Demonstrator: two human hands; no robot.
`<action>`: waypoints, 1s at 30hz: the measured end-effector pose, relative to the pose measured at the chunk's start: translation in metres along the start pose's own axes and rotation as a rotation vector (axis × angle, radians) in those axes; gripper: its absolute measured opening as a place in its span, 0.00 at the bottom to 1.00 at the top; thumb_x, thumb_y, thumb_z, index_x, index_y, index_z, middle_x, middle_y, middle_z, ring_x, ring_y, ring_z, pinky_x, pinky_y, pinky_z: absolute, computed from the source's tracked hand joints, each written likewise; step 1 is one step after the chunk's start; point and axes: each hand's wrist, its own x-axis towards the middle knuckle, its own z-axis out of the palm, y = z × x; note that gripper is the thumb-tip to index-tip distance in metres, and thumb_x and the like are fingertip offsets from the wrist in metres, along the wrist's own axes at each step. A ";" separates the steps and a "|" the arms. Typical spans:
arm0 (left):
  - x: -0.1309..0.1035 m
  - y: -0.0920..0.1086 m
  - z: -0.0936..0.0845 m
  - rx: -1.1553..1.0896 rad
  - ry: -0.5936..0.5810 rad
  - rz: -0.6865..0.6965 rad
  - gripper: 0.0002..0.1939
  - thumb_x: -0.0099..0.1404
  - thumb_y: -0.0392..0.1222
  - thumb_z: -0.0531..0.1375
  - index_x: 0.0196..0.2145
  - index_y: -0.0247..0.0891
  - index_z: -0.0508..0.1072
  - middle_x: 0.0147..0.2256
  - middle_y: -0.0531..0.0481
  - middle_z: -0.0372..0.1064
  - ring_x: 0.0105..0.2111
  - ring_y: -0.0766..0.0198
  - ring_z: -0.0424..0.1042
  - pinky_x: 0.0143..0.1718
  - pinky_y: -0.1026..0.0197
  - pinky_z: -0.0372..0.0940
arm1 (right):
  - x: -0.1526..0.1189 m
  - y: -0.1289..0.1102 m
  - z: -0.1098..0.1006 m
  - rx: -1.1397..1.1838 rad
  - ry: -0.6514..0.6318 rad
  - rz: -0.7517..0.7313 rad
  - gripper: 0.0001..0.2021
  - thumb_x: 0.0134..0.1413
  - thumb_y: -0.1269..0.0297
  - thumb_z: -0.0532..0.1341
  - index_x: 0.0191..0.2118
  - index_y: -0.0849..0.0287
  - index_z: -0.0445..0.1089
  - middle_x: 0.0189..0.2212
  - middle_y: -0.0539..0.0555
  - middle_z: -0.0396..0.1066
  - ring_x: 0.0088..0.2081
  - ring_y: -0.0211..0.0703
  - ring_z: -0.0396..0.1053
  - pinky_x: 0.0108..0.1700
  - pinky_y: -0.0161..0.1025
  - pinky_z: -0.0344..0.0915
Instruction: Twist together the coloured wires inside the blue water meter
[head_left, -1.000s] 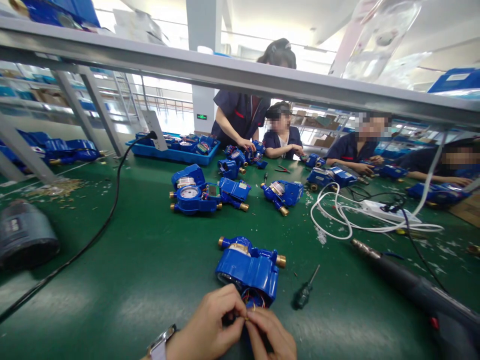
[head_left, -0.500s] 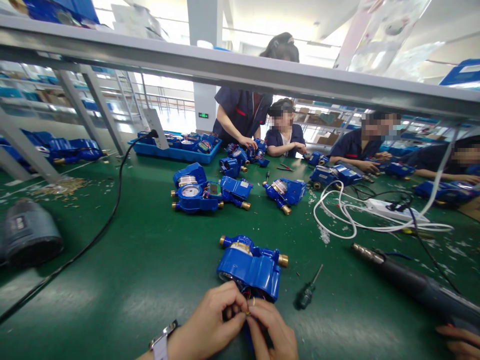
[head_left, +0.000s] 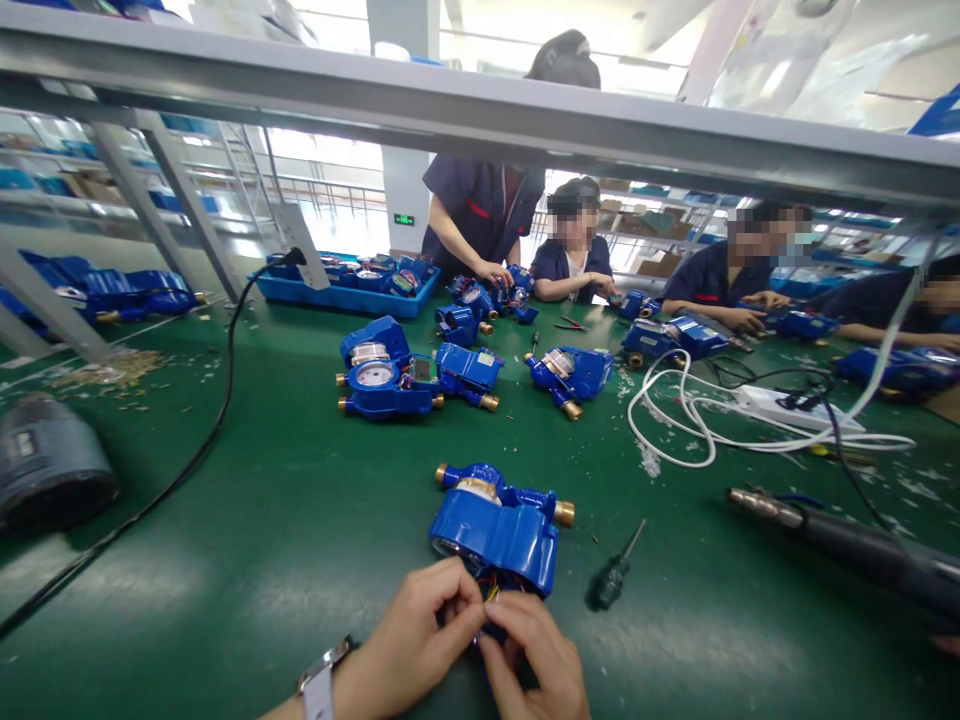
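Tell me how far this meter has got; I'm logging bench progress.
Done: the blue water meter is assembled with brass ends, lying dial-down on the green table. In hand: the left hand and right hand pinch its coloured wires at the near edge. Left: the wires hang outside the housing; the screwdriver lies untouched.

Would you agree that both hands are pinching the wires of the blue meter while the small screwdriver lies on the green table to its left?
Not quite: in the head view the screwdriver lies right of the meter; both hands, left and right, do pinch its wires.
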 end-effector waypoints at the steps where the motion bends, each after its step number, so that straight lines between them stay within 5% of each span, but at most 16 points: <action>1: 0.000 -0.001 0.000 -0.006 0.007 -0.001 0.15 0.67 0.44 0.55 0.25 0.34 0.68 0.24 0.50 0.67 0.25 0.69 0.64 0.27 0.68 0.58 | 0.000 -0.001 -0.001 0.004 -0.010 0.006 0.12 0.60 0.75 0.57 0.48 0.59 0.68 0.37 0.56 0.71 0.33 0.38 0.73 0.32 0.29 0.73; 8: 0.000 0.001 -0.004 -0.039 0.015 0.023 0.13 0.67 0.42 0.57 0.26 0.33 0.72 0.25 0.50 0.70 0.27 0.68 0.67 0.31 0.66 0.61 | 0.005 -0.008 -0.007 0.005 -0.029 0.105 0.11 0.61 0.78 0.56 0.45 0.60 0.69 0.36 0.56 0.72 0.38 0.40 0.72 0.39 0.34 0.72; 14: 0.004 0.005 -0.006 -0.083 -0.011 -0.011 0.13 0.67 0.42 0.57 0.27 0.32 0.73 0.26 0.50 0.71 0.27 0.68 0.68 0.33 0.66 0.63 | 0.007 -0.012 -0.006 -0.005 -0.021 0.169 0.10 0.59 0.74 0.61 0.46 0.60 0.69 0.38 0.56 0.71 0.22 0.31 0.63 0.27 0.31 0.67; 20: 0.002 0.005 -0.007 -0.103 -0.047 -0.004 0.11 0.67 0.41 0.56 0.30 0.32 0.72 0.28 0.50 0.70 0.29 0.67 0.67 0.33 0.65 0.63 | 0.008 -0.012 -0.006 0.008 -0.004 0.208 0.06 0.59 0.76 0.60 0.40 0.60 0.69 0.35 0.53 0.71 0.33 0.35 0.70 0.31 0.29 0.67; 30: 0.000 0.006 -0.004 -0.048 -0.143 -0.065 0.07 0.61 0.37 0.58 0.38 0.34 0.70 0.26 0.55 0.62 0.24 0.71 0.60 0.26 0.68 0.57 | -0.001 -0.011 -0.007 0.120 -0.001 0.418 0.04 0.61 0.72 0.60 0.37 0.59 0.72 0.31 0.51 0.72 0.26 0.34 0.70 0.29 0.30 0.68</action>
